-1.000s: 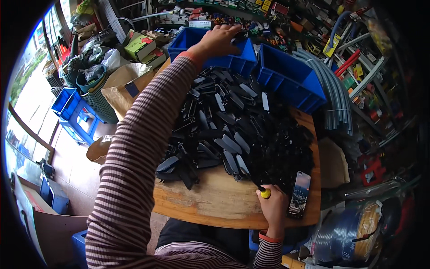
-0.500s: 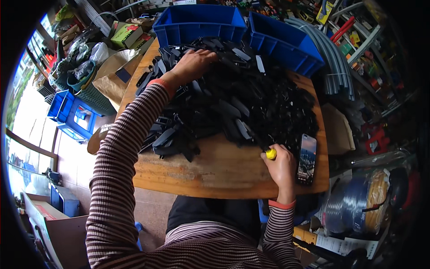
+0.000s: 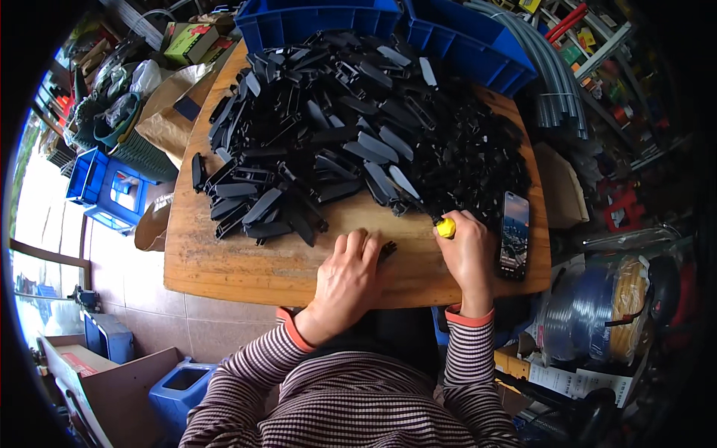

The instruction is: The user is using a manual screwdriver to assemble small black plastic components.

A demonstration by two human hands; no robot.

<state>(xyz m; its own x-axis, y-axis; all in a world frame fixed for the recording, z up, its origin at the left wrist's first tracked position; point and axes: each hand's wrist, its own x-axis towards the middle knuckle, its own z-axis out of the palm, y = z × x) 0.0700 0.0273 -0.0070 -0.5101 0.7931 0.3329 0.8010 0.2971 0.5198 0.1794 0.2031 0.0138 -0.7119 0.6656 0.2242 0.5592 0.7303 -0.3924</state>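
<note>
My left hand [image 3: 345,276] is low over the near part of the wooden table [image 3: 224,272], its fingers bent and pressed together. Against its fingertips is a small black plastic part [image 3: 387,252], mostly covered by the hand. To the right, my right hand [image 3: 469,250] is closed around a yellow-and-black tool [image 3: 446,228]. Its yellow end shows beside the thumb; the dark end merges with the parts behind. Beyond both hands spreads a big heap of black plastic parts [image 3: 336,134], longer handle-like pieces to the left and smaller ones to the right.
A phone [image 3: 514,235] with its screen lit lies right of my right hand. Two blue bins [image 3: 317,26] [image 3: 478,48] stand along the far edge. Grey tubing [image 3: 553,89] hangs at the right, above wrapped coils [image 3: 590,321]. On the left are a paper bag [image 3: 168,112] and blue crates [image 3: 112,187].
My left hand has come back from the far side of the heap to the near table, now with a small black part at its fingers. My right hand keeps the tool. The view has tilted slightly.
</note>
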